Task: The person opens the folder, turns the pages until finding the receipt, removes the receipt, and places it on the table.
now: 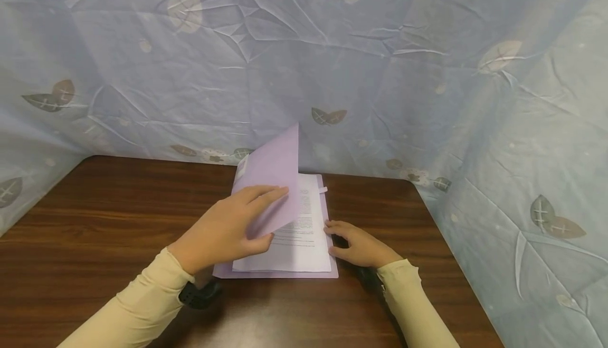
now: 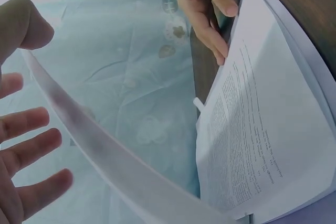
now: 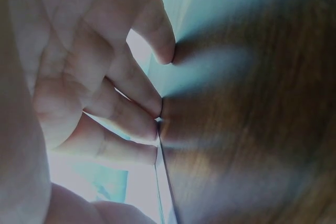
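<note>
A light purple folder with thin covers [image 1: 285, 275] is lying beside the middle of the far edge of a dark brown wood-grain tabletop [image 1: 119, 221], its front cover [image 1: 273, 163] standing part-raised over a stack of white printed sheets [image 1: 304, 258]. A person's left hand [image 1: 233, 226], cream sleeve at the wrist, is holding its fingers spread along the cover's outer face, apparently to prop it up; whether the thumb is pressing the cover's edge cannot be told. The right hand [image 1: 361, 245] is resting its loosely bent, slightly parted fingers at the folder's right side, pinching nothing that shows, probably steadying the folder against sliding. Farther along that side, toward the tabletop's far edge, a small pale tab [image 1: 323, 190] is sticking out. Behind, a pale blue leaf-patterned cloth [image 1: 285, 73] is hanging along the tabletop's far edge.
</note>
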A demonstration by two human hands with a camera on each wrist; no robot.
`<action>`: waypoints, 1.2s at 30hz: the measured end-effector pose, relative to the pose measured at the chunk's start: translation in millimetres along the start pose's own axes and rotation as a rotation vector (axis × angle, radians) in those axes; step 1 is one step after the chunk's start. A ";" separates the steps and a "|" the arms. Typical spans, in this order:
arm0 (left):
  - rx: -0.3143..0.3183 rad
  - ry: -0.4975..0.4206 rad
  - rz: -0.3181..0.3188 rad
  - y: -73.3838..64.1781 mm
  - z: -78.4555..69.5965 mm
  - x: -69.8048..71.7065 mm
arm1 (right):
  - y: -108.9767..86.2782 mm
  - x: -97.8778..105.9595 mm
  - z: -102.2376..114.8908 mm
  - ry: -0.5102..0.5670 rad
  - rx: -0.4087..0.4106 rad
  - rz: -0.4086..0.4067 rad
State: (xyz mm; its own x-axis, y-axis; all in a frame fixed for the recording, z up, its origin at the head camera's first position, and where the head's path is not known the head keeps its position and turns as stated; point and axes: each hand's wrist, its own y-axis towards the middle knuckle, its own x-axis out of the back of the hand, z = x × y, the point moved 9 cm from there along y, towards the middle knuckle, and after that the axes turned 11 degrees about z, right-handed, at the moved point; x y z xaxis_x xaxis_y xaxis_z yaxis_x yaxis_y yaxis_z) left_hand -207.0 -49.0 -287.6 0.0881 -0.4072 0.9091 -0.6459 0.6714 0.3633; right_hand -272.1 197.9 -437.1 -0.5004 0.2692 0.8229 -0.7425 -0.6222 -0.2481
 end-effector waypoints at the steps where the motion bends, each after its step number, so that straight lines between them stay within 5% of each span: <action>1: 0.010 -0.021 0.009 -0.4 1.1 0.0 | -0.3 0.2 0.1 0.002 0.000 -0.002; 10: 0.061 -0.129 0.020 -7.9 9.0 2.8 | -0.5 0.7 1.6 0.003 -0.020 -0.005; 36: 0.054 -0.021 -0.159 -53.9 34.7 60.5 | 0.7 -1.8 1.0 -0.005 -0.011 -0.006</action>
State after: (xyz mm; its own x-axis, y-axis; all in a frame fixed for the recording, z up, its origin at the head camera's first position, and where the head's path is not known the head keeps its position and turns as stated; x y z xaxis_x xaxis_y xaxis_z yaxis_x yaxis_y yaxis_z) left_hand -193.2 -131.3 -259.3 0.1771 -0.5186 0.8365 -0.6646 0.5639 0.4903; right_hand -271.3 196.3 -438.2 -0.4937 0.2693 0.8269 -0.7504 -0.6125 -0.2486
